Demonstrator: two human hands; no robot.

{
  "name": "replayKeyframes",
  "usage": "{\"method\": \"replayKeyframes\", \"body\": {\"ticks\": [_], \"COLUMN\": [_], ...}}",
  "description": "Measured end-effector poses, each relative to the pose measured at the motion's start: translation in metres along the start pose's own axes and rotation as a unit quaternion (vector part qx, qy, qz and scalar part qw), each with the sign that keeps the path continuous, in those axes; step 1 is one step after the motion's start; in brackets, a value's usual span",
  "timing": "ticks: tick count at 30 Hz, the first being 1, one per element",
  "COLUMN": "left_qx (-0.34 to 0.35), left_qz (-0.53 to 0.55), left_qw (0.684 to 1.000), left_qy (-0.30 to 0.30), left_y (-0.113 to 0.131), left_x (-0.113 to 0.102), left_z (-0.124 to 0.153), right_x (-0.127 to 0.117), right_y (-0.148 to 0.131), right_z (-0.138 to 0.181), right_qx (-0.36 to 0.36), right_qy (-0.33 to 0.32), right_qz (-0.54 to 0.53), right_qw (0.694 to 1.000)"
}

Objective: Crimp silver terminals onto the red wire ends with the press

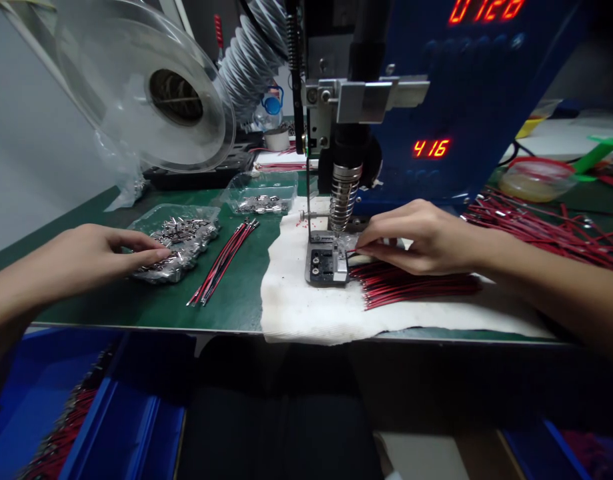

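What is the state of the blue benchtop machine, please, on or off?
On: the blue benchtop machine has two glowing red number displays, the lower reading 416.

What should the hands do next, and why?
Probably the left hand should pinch one metal piece from the pile it rests on and carry it to the fixture, because the right hand holds a red wire tip there under the spring-wrapped head.

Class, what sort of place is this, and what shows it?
Probably an electronics assembly workshop: a bench machine with a red number display, bundles of red wires, and a pile of metal parts.
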State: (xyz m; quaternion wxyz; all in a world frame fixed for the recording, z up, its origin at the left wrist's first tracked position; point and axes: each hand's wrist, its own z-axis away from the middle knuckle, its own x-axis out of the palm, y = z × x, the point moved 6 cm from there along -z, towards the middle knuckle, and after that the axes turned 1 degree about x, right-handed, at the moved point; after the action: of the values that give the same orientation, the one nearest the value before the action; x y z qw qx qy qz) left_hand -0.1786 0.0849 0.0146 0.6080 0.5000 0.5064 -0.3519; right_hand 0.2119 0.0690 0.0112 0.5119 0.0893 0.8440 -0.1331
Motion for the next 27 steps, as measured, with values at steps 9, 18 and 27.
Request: {"method": "replayKeyframes", "body": {"ticks": [9,18,27], "left_qx": [0.017,0.013,0.031], "left_qz": [0.033,0.044,0.082], "left_qw": [0.999,0.999,0.996], "left_qy": [0.000,-0.024,0.013], "left_y": [0.003,0.010,0.015], "left_x": [0.004,0.003,0.002], "left_z": [0.012,0.016,0.020], "right_x": [0.005,0.007,0.007], "right_y": [-0.002,-0.005,-0.010], "right_z": [-0.001,-0.002,-0.003], "right_qx": [0.057,0.088,0.064], "right_qy": [0.019,0.034,0.030], "right_qz": [0.023,0.075,0.102], "right_qw": [0.998,0.993,0.992]}}
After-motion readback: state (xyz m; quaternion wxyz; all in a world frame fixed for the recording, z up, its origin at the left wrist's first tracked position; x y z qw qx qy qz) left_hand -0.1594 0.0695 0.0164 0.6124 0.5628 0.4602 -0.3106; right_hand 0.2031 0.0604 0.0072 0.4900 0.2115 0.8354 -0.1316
